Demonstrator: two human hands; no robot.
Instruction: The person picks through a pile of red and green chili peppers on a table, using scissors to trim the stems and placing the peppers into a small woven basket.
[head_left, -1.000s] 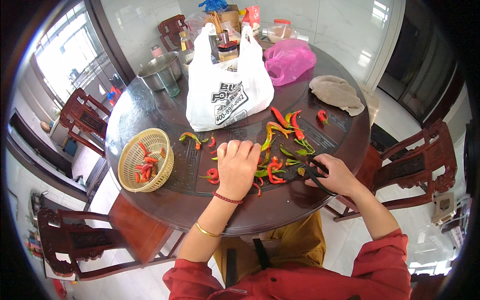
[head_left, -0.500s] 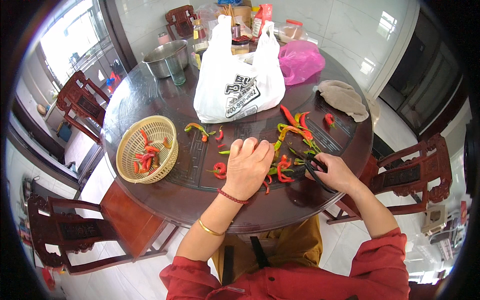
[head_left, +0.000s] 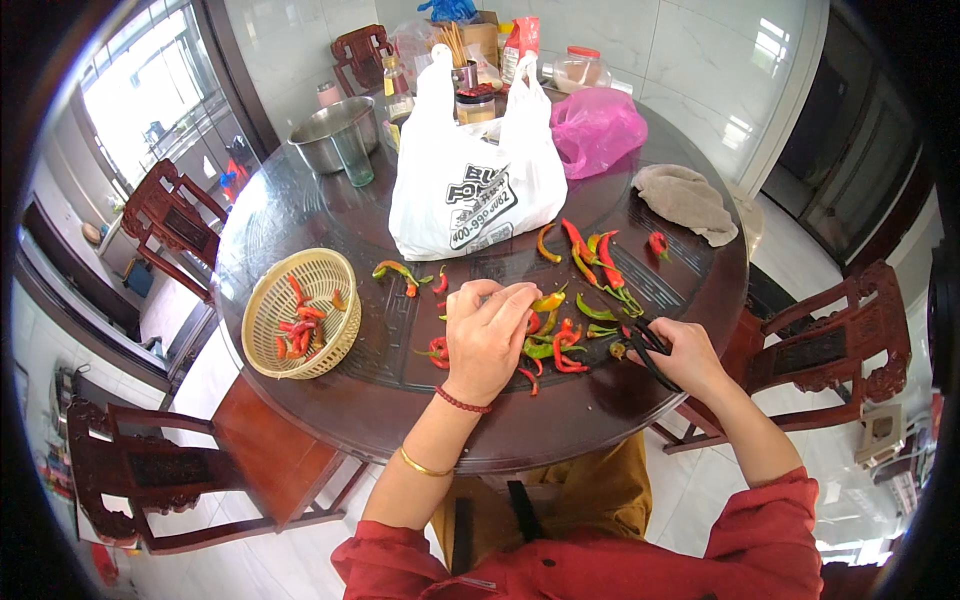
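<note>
My left hand (head_left: 487, 335) is over the middle of the near table, its fingers pinched on a yellow-green chili pepper (head_left: 548, 301) that sticks out to the right. Black-handled scissors (head_left: 655, 352) are in my right hand (head_left: 692, 358), a short way to the right of that pepper; their blades are hard to make out. Between and below the hands lie several loose red and green chili peppers (head_left: 567, 350), partly hidden by my left hand. Beyond them rest long red peppers (head_left: 608, 262) with green stems and a curved orange pepper (head_left: 547, 243).
A cream plastic basket (head_left: 345, 345) holding red pepper pieces stands at the left. Behind the peppers are a white plastic bag (head_left: 430, 200), a pink bag (head_left: 598, 130) and a grey cloth (head_left: 690, 205). A steel pot (head_left: 320, 145) and a drinking glass (head_left: 352, 160) stand at the back left.
The scissors have drawn back from the pepper at my left hand, and the right hand has shifted slightly right. A curved pepper formerly reaching right from the left hand no longer shows there.
</note>
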